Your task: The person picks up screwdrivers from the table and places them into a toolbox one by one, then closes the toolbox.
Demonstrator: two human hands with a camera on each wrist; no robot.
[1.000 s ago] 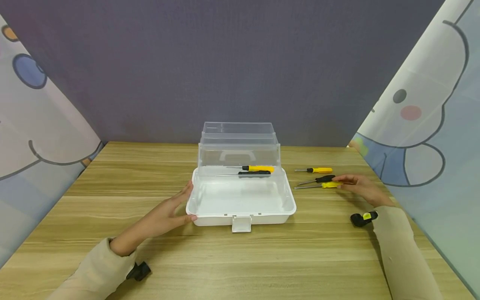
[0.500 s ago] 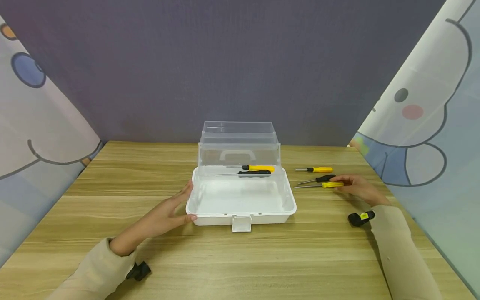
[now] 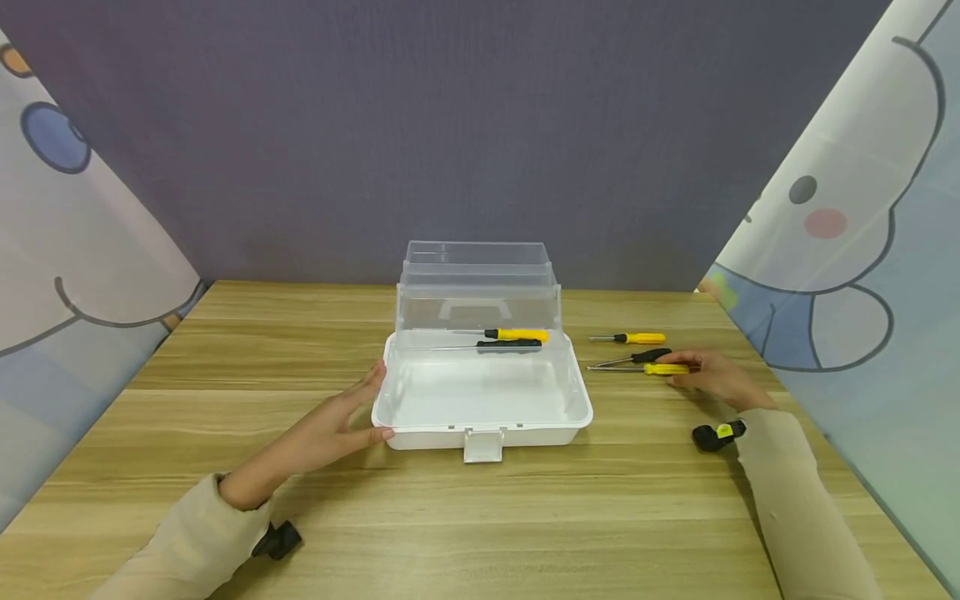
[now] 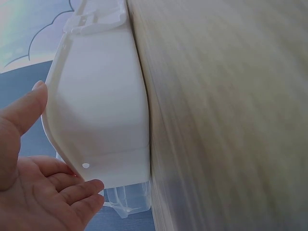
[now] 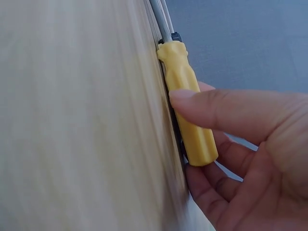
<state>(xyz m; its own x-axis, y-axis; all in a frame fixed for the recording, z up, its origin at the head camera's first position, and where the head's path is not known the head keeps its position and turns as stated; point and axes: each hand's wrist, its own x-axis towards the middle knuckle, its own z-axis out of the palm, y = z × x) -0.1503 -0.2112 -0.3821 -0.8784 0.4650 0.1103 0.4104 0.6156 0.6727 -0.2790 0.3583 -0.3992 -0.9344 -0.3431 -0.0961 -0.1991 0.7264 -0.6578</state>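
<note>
In the head view my right hand [image 3: 712, 377] pinches the handle of a yellow-handled screwdriver [image 3: 666, 369] between thumb and fingers. The right wrist view has the thumb lying across that yellow handle [image 5: 185, 77], close to the tabletop. A black-handled screwdriver [image 3: 651, 356] lies right behind it, partly covered by the fingers. My left hand [image 3: 333, 429] rests against the left end of a white toolbox [image 3: 483, 437], its fingers fairly straight. In the left wrist view the thumb touches the box's rim and the fingertips touch its end wall [image 4: 98, 101].
Another yellow-handled screwdriver [image 3: 641, 338] lies farther back on the wooden table [image 3: 480, 525]. Inside the toolbox are a yellow-and-black screwdriver [image 3: 517, 334] and a black-handled one [image 3: 510, 347]. Its clear lid [image 3: 480, 292] stands raised near the dark back wall [image 3: 480, 125].
My right hand has shifted slightly left and now pinches the yellow screwdriver's handle. The shaft's tip has moved back, close to the black screwdriver. My left hand and the toolbox stay put.
</note>
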